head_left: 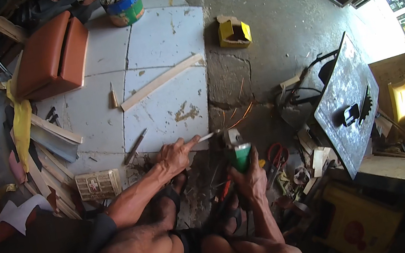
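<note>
Orange sparks (241, 117) are being thrown, so grinding's underway, not finished: rod (208, 136) pinched by left hand (175, 155), green grinder (239, 155) clenched in right hand (250, 180).

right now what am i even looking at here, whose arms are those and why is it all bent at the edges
A wide fisheye camera on a person's head looks down, which bends straight lines near the rim. The arms are the wearer's own. The left hand holds a thin metal rod against a green power grinder gripped by the right hand; orange sparks fly off. On the tiled floor lie a wooden strip, a yellow box, a paint tin, red-handled scissors and brown cushions.
</note>
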A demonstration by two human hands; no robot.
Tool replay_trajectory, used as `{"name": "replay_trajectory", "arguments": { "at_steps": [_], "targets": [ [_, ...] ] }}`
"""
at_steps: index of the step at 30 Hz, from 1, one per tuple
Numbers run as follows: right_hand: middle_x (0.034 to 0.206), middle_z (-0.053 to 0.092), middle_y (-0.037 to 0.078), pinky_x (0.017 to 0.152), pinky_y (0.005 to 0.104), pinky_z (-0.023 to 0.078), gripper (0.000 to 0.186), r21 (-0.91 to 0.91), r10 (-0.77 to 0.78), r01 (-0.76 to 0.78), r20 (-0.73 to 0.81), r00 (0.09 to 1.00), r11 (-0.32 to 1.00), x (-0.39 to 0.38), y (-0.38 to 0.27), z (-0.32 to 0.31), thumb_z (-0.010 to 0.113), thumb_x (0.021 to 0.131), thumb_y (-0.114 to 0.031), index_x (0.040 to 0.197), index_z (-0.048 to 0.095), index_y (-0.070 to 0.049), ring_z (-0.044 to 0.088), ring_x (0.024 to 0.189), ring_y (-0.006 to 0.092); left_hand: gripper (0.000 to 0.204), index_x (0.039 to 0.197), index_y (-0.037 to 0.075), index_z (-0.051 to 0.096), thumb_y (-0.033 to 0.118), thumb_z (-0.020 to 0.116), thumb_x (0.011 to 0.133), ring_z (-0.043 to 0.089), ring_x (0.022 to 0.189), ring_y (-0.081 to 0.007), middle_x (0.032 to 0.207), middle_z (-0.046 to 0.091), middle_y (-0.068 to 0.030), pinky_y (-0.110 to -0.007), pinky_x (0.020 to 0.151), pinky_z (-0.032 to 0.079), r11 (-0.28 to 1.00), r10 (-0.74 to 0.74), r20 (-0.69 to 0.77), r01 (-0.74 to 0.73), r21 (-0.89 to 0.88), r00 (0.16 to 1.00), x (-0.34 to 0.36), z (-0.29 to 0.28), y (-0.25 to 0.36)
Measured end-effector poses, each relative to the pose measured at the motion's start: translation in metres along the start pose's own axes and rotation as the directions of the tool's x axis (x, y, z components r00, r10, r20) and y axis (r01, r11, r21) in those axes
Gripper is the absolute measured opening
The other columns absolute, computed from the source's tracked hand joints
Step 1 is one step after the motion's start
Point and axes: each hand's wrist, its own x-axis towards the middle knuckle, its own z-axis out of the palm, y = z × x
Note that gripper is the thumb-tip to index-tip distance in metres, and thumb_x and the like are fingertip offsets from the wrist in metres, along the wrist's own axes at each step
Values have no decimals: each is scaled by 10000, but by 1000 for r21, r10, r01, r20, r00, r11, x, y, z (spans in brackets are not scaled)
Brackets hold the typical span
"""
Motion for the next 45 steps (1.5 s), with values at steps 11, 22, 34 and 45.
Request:
{"name": "replay_trajectory", "arguments": {
  "at_steps": [11, 22, 34, 45],
  "targets": [
    [1015, 734, 298, 830, 536, 571, 1009, -43, -42, 43, 33, 999, 998, -6, -1, 1, 817, 774, -417, 1600, 314, -129, 721, 964, 488, 660, 1495, 281, 593, 77, 595, 867, 708, 790, -402, 985, 647, -168, -526, 780, 576, 999, 15, 6, -15, -38, 1000, 1, 7, -5],
    [1010, 734, 299, 801, 537, 572, 968, -67, -107, 105, -29, 994, 992, -8, 15, -1, 810, 789, -419, 1587, 333, -148, 726, 937, 487, 620, 1528, 280, 532, 129, 592, 930, 664, 728, -323, 1137, 640, -204, -462, 694, 538, 995, 87, -93, -83, 47, 992, 6, 21, 4],
    [1022, 734, 308, 823, 516, 587, 983, -74, -19, 20, 12, 1000, 997, -5, -3, 0, 799, 783, -436, 1587, 341, -104, 736, 963, 468, 650, 1623, 273, 410, 268, 641, 1015, 565, 612, -174, 1370, 638, -238, -344, 525, 466, 982, 57, 65, -67, 178, 996, 10, 35, -15],
    [1023, 730, 316, 800, 524, 579, 975, -6, -77, 76, -19, 997, 997, -10, 15, -3, 797, 798, -442, 1588, 335, -107, 729, 948, 488, 683, 1637, 360, 351, 231, 596, 1012, 700, 876, -286, 1616, 324, -183, -414, 688, 557, 993, 9, 109, -22, 113, 994, 16, 53, -14]
  ]
}}
